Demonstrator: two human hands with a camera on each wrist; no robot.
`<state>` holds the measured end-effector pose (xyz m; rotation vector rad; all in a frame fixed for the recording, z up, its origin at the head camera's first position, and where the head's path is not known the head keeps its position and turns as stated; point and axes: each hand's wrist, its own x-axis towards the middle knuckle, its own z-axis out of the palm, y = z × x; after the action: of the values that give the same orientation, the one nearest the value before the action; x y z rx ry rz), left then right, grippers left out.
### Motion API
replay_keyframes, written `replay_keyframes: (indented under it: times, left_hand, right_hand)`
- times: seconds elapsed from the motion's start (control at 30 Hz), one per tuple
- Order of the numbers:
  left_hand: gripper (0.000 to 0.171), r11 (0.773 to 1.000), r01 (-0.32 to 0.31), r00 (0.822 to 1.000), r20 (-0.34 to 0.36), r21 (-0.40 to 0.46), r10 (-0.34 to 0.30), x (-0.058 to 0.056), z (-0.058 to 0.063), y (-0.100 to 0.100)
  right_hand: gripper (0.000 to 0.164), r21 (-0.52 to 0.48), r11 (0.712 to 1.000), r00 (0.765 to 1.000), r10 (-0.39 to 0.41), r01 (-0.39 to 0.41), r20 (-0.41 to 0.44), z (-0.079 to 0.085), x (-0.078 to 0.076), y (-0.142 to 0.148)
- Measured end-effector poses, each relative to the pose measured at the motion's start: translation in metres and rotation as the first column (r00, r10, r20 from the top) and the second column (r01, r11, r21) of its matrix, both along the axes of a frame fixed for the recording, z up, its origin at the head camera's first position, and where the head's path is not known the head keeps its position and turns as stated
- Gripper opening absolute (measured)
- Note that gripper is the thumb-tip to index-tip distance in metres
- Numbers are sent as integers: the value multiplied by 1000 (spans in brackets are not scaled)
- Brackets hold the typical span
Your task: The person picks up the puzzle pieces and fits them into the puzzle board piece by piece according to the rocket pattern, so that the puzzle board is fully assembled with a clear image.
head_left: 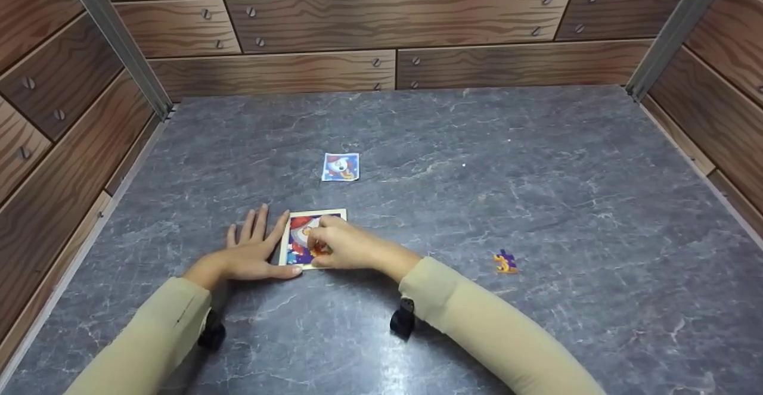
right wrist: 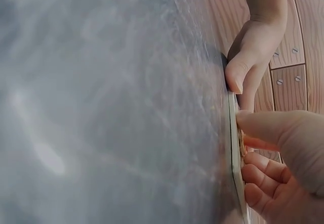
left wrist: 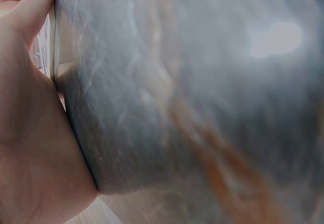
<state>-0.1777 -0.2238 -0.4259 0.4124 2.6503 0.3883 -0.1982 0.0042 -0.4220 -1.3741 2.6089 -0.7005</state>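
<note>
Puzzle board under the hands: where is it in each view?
Head: puzzle board, lower centre-left, between both hands.
Left wrist: thin pale edge, top left beside the left hand.
Right wrist: edge-on strip, right of centre.
Shared landmark: grey marbled tabletop.

Left hand (head_left: 250, 255) flat, fingers spread; right hand (head_left: 340, 245) curled, seemingly pinching, both forearms forward.
</note>
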Motion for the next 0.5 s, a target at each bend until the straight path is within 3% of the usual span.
replay_keyframes:
  times: [0.5]
  left_hand:
    - [114, 1000, 2, 1000, -1, 7, -2, 1, 1, 0]
  right_hand:
    - [19, -41, 999, 1000, -28, 29, 11, -1, 2, -3]
